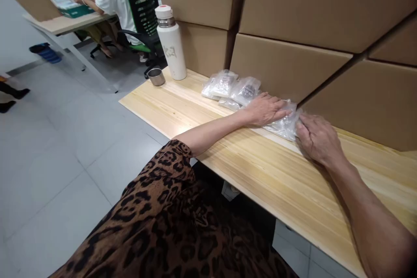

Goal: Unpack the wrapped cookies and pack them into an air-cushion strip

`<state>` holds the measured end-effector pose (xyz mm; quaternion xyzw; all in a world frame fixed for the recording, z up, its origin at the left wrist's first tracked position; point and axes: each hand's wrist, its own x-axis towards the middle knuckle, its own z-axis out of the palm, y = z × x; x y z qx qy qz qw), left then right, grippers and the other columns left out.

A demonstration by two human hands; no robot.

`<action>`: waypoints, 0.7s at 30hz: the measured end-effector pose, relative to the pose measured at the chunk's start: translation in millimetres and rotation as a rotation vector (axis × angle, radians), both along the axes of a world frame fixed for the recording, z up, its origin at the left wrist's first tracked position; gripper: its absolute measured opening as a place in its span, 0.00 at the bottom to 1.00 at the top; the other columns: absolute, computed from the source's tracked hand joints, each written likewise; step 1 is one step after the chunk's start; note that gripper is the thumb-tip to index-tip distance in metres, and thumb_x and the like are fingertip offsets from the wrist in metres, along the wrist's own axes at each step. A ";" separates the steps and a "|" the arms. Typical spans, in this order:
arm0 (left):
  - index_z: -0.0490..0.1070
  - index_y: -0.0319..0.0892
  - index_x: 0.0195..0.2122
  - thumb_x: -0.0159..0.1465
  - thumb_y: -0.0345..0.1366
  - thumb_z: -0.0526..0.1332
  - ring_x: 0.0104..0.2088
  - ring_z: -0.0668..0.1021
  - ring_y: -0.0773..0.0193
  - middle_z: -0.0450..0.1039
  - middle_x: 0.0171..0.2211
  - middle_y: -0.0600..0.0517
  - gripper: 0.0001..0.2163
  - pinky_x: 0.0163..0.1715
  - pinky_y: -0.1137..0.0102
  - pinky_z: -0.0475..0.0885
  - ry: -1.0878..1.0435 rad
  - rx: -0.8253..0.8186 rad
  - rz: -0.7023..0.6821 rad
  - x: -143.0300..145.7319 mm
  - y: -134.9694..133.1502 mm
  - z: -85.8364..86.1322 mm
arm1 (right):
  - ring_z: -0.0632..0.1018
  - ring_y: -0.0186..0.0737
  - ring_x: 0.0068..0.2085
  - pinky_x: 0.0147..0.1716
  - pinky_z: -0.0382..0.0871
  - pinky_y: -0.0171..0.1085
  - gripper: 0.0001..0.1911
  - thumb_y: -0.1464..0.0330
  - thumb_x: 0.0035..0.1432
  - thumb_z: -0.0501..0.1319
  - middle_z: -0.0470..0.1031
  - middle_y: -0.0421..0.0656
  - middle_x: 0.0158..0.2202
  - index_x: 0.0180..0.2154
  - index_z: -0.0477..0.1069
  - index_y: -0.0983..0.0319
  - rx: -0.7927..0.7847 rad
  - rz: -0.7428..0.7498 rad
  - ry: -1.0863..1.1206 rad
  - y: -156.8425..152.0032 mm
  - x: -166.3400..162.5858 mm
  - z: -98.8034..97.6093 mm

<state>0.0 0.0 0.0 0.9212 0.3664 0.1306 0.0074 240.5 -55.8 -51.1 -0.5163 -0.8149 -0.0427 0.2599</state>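
Plastic bag on table, L hand flat atop, R hand touching edge.

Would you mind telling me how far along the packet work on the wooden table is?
Done: three clear plastic packets lie grouped by the cardboard boxes. In hand: left hand presses flat on another clear packet; right hand touches its edge. Left: no other loose packets are visible.

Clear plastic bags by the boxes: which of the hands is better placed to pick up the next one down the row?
Probably the left hand. It lies flat on the bag beside the other bags, which lie on its side. The right hand touches that bag's far edge.
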 end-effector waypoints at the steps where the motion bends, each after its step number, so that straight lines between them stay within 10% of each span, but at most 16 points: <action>1: 0.70 0.37 0.68 0.80 0.51 0.42 0.61 0.79 0.50 0.79 0.60 0.39 0.29 0.65 0.55 0.64 0.006 0.003 0.010 0.0 -0.5 -0.1 | 0.78 0.63 0.65 0.67 0.69 0.63 0.31 0.54 0.75 0.44 0.80 0.57 0.60 0.63 0.74 0.62 -0.006 0.004 -0.003 -0.1 -0.1 0.5; 10: 0.64 0.47 0.74 0.78 0.51 0.50 0.76 0.63 0.41 0.62 0.76 0.40 0.28 0.75 0.36 0.49 -0.073 0.091 0.106 1.1 -13.0 12.1 | 0.69 0.63 0.73 0.72 0.61 0.63 0.39 0.48 0.74 0.43 0.70 0.60 0.70 0.69 0.66 0.67 -0.027 -0.117 0.025 -5.0 5.6 12.2; 21: 0.61 0.35 0.74 0.80 0.43 0.42 0.76 0.66 0.52 0.65 0.74 0.39 0.28 0.76 0.55 0.56 0.016 0.024 0.043 -12.3 -17.6 4.0 | 0.62 0.65 0.76 0.73 0.56 0.67 0.34 0.52 0.75 0.44 0.63 0.56 0.75 0.71 0.66 0.61 -0.059 -0.038 -0.021 -6.8 -34.8 33.2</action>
